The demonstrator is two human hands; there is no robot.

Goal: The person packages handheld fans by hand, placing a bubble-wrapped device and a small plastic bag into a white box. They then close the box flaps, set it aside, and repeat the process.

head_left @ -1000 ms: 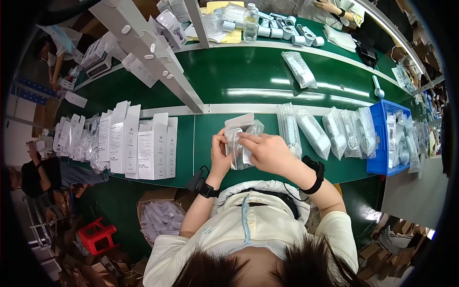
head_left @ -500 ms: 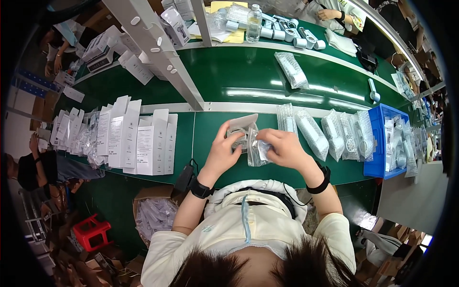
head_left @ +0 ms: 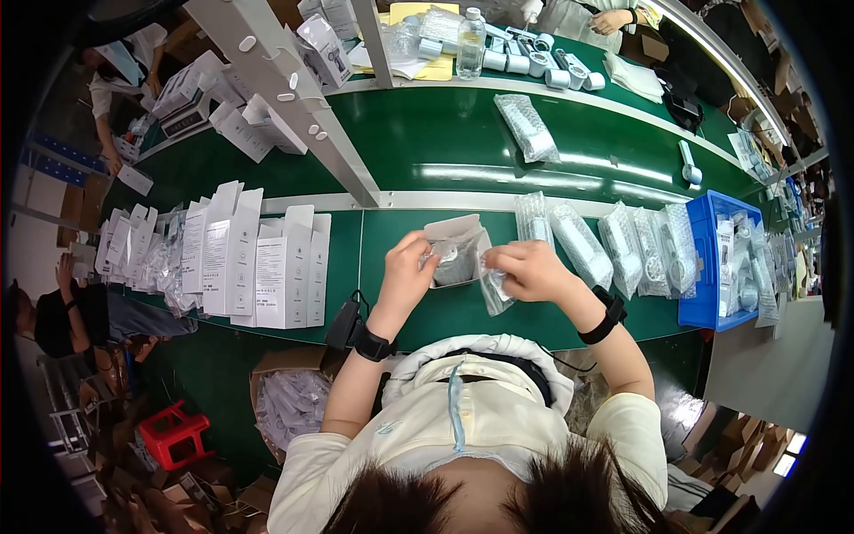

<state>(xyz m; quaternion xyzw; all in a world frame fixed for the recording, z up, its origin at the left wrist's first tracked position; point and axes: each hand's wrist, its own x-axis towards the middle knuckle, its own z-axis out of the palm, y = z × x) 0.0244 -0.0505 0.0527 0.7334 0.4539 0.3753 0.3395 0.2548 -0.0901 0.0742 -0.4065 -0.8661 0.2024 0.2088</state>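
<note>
An open white box [head_left: 476,260] stands on the green worktable in front of me, its far flap raised. Clear bubble-wrapped contents [head_left: 455,258] show inside it. My left hand [head_left: 409,274] is closed on the box's left edge, thumb and fingertips at its opening. At the box's right side my right hand [head_left: 527,271] pinches a small clear plastic bag [head_left: 495,295], which hangs down outside the box. What lies in the bag is too unclear to name. Several bubble-wrapped packages [head_left: 580,246] lie in a row just beyond my right hand.
Tall open white boxes [head_left: 283,276] stand at the left. A blue bin [head_left: 698,267] with wrapped items sits at the right. A metal post [head_left: 302,102] rises ahead on the left. On the conveyor-like green strip lie a wrapped package [head_left: 527,129] and a light-blue handheld device [head_left: 690,165].
My right hand has moved right with the plastic bag, away from the box's opening, uncovering the contents. My left hand has shifted slightly left. The wrapped package on the far strip has slid left.
</note>
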